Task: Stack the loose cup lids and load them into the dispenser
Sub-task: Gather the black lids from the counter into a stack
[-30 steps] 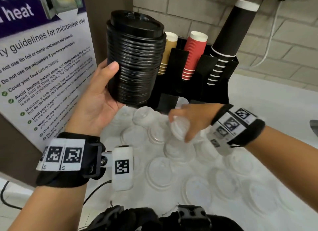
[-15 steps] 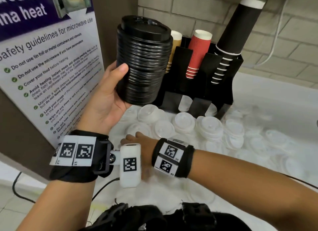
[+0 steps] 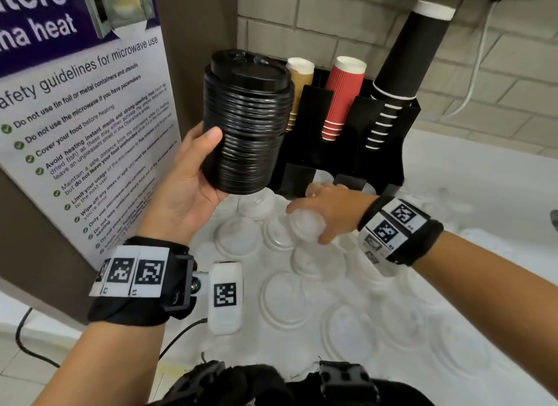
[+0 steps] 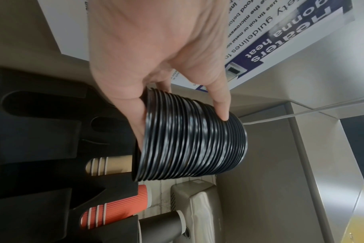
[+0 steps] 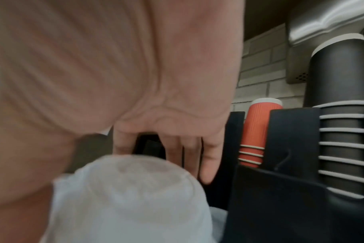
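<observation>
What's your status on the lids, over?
Left hand holds black lid stack aloft. Right hand grips clear lids near dispenser. Loose clear lids on counter.

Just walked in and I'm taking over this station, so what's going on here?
A person is tidying cup lids. Their left hand grips a tall stack of black lids, held up in front of the black cup dispenser. Their right hand holds a small stack of clear lids low over the counter, where many loose clear lids lie scattered, not yet gathered.
</observation>
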Motion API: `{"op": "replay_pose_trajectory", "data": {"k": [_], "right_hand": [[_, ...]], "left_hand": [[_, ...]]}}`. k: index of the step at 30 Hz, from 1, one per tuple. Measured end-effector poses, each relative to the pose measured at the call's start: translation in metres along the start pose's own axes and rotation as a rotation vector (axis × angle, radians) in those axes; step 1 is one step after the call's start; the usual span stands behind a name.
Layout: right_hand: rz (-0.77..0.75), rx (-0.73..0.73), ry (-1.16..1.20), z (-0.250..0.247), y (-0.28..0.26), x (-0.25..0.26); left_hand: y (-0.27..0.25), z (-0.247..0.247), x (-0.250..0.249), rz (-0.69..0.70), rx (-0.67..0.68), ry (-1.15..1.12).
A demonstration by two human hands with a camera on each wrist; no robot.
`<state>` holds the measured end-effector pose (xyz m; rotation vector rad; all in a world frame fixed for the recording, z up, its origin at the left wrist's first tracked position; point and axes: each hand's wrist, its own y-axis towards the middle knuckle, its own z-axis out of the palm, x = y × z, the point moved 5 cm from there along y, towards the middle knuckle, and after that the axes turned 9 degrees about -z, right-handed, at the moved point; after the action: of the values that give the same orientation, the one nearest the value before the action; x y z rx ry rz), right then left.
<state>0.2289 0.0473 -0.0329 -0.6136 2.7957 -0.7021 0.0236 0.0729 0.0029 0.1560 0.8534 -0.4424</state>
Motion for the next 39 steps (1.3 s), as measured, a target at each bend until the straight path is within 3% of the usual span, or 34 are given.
{"op": "replay_pose_trajectory", "data": {"k": [2,3,6,8,14,20,25,28,33,39], "right_hand": [[0.039,-0.111,-0.050,-0.006,-0.001,-0.008],[0.020,-0.208,0.037,-0.012,-0.003,-0.009],[-0.165,-0.491,0.676,-0.032,-0.012,-0.007],[-0.293,-0.578,1.122,-0.039,-0.017,0.006],[-0.376,-0.821,1.838,-0.029,-0.014,0.023],[-0.432,-0.787,2.053,-0.016,-0.011,0.029],[-0.407,-0.699,2.088,-0.007,-0.007,0.034],[-0.388,-0.615,2.087,-0.003,0.000,0.043],[-0.364,-0.410,2.171,0.008,0.019,0.070],[-0.293,-0.132,2.143,0.027,0.041,0.110]], "left_hand": [[0.002,-0.001,0.005,-0.008,-0.012,-0.001],[0.003,-0.001,0.007,-0.009,-0.010,0.000],[0.004,0.006,0.015,-0.005,-0.002,0.023],[0.004,0.014,0.019,0.006,0.001,0.045],[0.004,0.023,0.027,0.003,-0.013,0.184],[0.006,0.012,0.017,0.129,-0.112,0.670],[-0.004,0.029,-0.009,0.394,0.061,1.048],[-0.013,0.038,-0.022,0.468,0.049,1.251],[-0.028,0.038,-0.038,0.394,-0.111,1.466],[-0.040,0.017,-0.042,0.028,-0.258,1.635]]}}
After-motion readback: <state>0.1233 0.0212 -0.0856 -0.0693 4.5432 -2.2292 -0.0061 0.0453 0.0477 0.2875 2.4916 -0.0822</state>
